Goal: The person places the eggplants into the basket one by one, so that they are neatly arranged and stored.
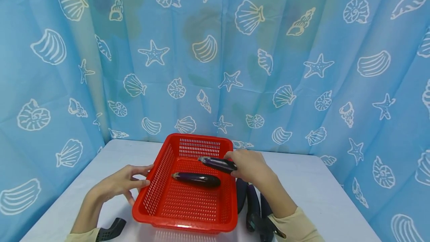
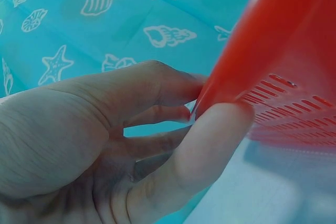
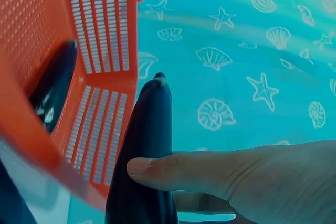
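My right hand [image 1: 248, 164] grips a dark purple eggplant [image 1: 218, 164] near its thick end, over the right side of a red plastic basket [image 1: 186, 225]. The eggplant's stem end points left. In the right wrist view, the thumb [image 3: 163, 172] lies across the eggplant [image 3: 144, 129]. Another eggplant [image 1: 196, 179] lies on the basket floor. At the basket's left rim, my left hand [image 1: 117, 182] holds the edge. The left wrist view has that rim [image 2: 231, 72] between the left hand's fingertips [image 2: 223, 121].
Several more eggplants [image 1: 253, 204] lie on the white table [image 1: 304, 193] right of the basket, partly hidden by the right forearm. A blue curtain with white shell prints [image 1: 215, 66] hangs behind the table and along its sides.
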The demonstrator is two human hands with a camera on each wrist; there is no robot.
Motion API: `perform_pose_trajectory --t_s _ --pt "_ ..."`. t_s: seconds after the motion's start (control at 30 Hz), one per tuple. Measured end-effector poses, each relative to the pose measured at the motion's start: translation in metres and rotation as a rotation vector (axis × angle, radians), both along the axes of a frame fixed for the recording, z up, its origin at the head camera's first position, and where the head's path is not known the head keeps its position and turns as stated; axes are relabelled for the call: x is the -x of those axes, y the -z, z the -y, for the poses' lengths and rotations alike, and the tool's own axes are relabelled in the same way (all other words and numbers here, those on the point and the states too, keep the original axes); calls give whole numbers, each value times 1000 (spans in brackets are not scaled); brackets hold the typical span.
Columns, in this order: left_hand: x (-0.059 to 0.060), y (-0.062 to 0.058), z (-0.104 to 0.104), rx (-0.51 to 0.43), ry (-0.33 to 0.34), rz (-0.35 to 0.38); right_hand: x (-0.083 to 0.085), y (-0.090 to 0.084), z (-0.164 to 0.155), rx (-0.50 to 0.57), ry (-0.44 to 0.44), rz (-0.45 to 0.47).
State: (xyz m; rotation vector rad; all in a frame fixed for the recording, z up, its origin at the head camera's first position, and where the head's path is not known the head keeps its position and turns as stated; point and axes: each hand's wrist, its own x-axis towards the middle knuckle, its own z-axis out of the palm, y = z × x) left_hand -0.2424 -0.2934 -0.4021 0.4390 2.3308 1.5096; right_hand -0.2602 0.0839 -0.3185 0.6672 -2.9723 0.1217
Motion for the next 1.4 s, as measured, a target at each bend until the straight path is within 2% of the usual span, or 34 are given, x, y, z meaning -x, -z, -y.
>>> perform_pose_trajectory --t_s 0.17,0.4,0.77,1.0,1.2,1.4 --pt "-1 -1 0 6 -7 3 5 -3 20 3 -46 26" --pt "-1 -2 -1 4 -5 4 12 -1 43 -36 -68 72" --pt "-2 -3 -2 13 -5 16 23 19 69 -49 -37 199" --pt "-2 -3 -2 12 -2 14 27 32 81 -72 -30 237" --pt "0 -2 -3 21 -4 1 33 41 89 -140 -36 255" --pt "-1 -3 -1 28 -8 2 36 49 94 -63 -7 332"
